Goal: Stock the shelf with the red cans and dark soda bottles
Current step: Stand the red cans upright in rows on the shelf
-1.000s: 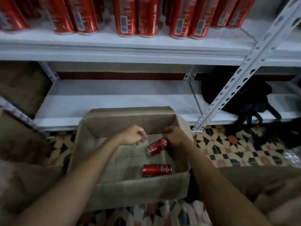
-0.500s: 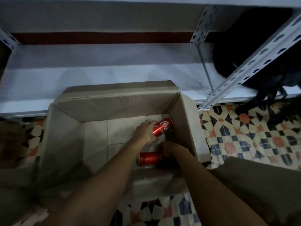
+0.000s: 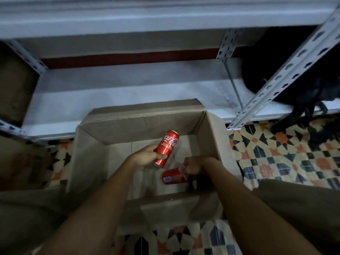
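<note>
— Which step is judged to be in hand?

— The last cans are being taken out of the open brown cardboard box (image 3: 145,124) on the patterned tile floor (image 3: 287,155). One tall slim red soda can (image 3: 166,148) is held up inside the box, tilted with its top toward the shelf. A second red can (image 3: 173,175) is seen lying on its side on the box bottom.

— How are the hands set?

— The left hand (image 3: 145,157) is wrapped around the lower half of the raised can, fingers curled on its wall. The right hand (image 3: 193,166) is closed over the end of the lying can; a grip is likely, though its fingertips are hidden.

— What is called for next?

— The lying can is probably to be lifted clear, then both cans stood upright on the bare white metal shelf board (image 3: 128,89) just behind the box. No dark bottles are visible here.
</note>
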